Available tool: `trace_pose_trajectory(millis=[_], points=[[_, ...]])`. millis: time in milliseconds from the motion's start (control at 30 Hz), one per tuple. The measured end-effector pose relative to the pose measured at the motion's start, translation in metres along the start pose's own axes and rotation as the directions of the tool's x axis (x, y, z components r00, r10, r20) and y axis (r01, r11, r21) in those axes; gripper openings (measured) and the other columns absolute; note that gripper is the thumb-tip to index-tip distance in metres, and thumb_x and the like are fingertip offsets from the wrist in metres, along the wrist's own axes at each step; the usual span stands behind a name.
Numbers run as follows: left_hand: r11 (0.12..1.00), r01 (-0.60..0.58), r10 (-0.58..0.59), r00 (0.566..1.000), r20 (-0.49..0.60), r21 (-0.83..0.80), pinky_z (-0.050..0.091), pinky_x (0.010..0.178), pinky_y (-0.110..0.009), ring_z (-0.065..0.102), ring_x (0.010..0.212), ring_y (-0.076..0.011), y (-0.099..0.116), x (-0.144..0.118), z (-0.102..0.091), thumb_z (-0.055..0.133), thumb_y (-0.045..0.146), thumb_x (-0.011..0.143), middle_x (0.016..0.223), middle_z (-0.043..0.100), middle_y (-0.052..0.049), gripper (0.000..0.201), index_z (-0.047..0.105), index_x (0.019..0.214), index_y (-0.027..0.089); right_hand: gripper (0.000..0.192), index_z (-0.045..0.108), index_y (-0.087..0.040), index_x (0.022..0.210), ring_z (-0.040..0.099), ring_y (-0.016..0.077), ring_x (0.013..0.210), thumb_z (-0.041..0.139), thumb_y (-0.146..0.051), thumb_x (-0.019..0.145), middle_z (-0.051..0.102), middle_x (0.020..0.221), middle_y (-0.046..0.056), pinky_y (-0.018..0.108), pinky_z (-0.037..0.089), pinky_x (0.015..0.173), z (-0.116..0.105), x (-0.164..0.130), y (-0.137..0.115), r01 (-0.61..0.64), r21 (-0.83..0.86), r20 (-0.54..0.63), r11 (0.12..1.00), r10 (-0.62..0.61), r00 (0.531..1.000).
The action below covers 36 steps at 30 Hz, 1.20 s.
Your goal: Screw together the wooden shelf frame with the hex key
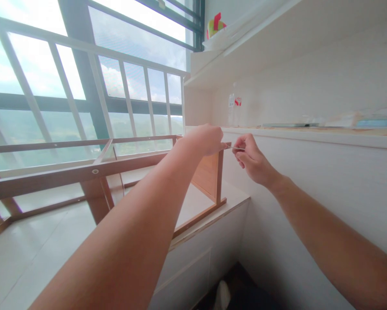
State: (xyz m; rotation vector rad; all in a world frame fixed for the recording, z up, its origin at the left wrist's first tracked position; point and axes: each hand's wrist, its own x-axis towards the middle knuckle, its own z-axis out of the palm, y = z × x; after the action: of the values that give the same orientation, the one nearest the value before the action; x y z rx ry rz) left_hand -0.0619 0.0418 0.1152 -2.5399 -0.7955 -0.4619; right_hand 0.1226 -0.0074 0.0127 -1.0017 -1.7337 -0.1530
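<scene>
Home interior, high-rise flat, window corner. Landmark: window (83,86), tall, dark-framed, white guard bars across it; beyond it sky, clouds, green hills far below. Beneath window: white sill bench (35,249) with cupboard fronts. On bench: unfinished wooden frame (83,172), furniture part. Right of window: white built-in shelves (277,43) and ledge (310,133). On top shelf: colourful ball (215,26). On ledge: clear bottle (234,107). Domestic fittings, no workshop benches.

- White wall ledge (310,137) hems the right hand (252,160) closely.
- Brown wooden slatted frame (83,172) (lying on the white windowsill (35,249)) blocks leftward; open air above.
</scene>
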Motion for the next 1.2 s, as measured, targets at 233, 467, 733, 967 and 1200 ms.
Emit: trace_pose_trajectory(millis=[233, 467, 733, 967, 1200], points=[[1.0, -0.017, 0.017, 1.0, 0.02, -0.024, 0.034, 0.056, -0.036, 0.065, 0.079, -0.0282, -0.004, 0.005, 0.002, 0.053, 0.044, 0.094, 0.093, 0.073, -0.015, 0.041, 0.079, 0.105, 0.014, 0.005, 0.052, -0.025, 0.099, 0.056, 0.0184, 0.085, 0.055, -0.028, 0.096, 0.064, 0.099, 0.003, 0.026, 0.047, 0.055, -0.003, 0.001, 0.0, -0.101, 0.353, 0.125, 0.93, 0.06, 0.99], [0.998, -0.015, 0.017, 0.999, 0.034, -0.057, 0.035, 0.054, -0.035, 0.062, 0.071, -0.0254, -0.006, 0.005, 0.002, 0.051, 0.044, 0.091, 0.09, 0.073, -0.016, 0.041, 0.078, 0.1, 0.015, 0.015, 0.062, -0.023, 0.106, 0.062, 0.0231, 0.1, 0.063, -0.03, 0.093, 0.07, 0.106, 0.006, 0.035, 0.055, 0.072, -0.006, 0.006, 0.009, -0.189, 0.599, 0.268, 0.778, 0.028, 0.963], [0.995, 0.014, -0.01, 0.999, 0.044, -0.101, 0.04, 0.057, -0.033, 0.062, 0.072, -0.0234, -0.007, 0.006, 0.003, 0.052, 0.054, 0.09, 0.093, 0.073, -0.013, 0.044, 0.077, 0.097, 0.019, 0.023, 0.064, -0.024, 0.111, 0.066, 0.0222, 0.094, 0.064, -0.035, 0.091, 0.072, 0.106, 0.006, 0.035, 0.054, 0.072, -0.008, 0.003, 0.011, -0.233, 0.665, 0.282, 0.709, 0.05, 0.958], [0.996, 0.017, -0.013, 0.999, 0.044, -0.089, 0.043, 0.062, -0.033, 0.065, 0.078, -0.0247, -0.006, 0.004, 0.001, 0.053, 0.053, 0.092, 0.099, 0.075, -0.014, 0.044, 0.078, 0.103, 0.018, 0.032, 0.059, -0.027, 0.117, 0.066, 0.0226, 0.092, 0.066, -0.04, 0.088, 0.071, 0.106, 0.004, 0.036, 0.054, 0.069, -0.006, 0.002, 0.016, -0.183, 0.625, 0.206, 0.759, 0.066, 0.976], [0.997, 0.033, -0.029, 0.998, 0.049, -0.076, 0.044, 0.064, -0.033, 0.066, 0.081, -0.0255, -0.005, 0.004, 0.001, 0.054, 0.05, 0.092, 0.101, 0.076, -0.014, 0.043, 0.078, 0.107, 0.018, 0.039, 0.056, -0.026, 0.119, 0.066, 0.0209, 0.087, 0.069, -0.048, 0.09, 0.071, 0.099, 0.004, 0.033, 0.053, 0.068, -0.011, -0.007, 0.019, -0.149, 0.544, 0.102, 0.826, 0.112, 0.989]])
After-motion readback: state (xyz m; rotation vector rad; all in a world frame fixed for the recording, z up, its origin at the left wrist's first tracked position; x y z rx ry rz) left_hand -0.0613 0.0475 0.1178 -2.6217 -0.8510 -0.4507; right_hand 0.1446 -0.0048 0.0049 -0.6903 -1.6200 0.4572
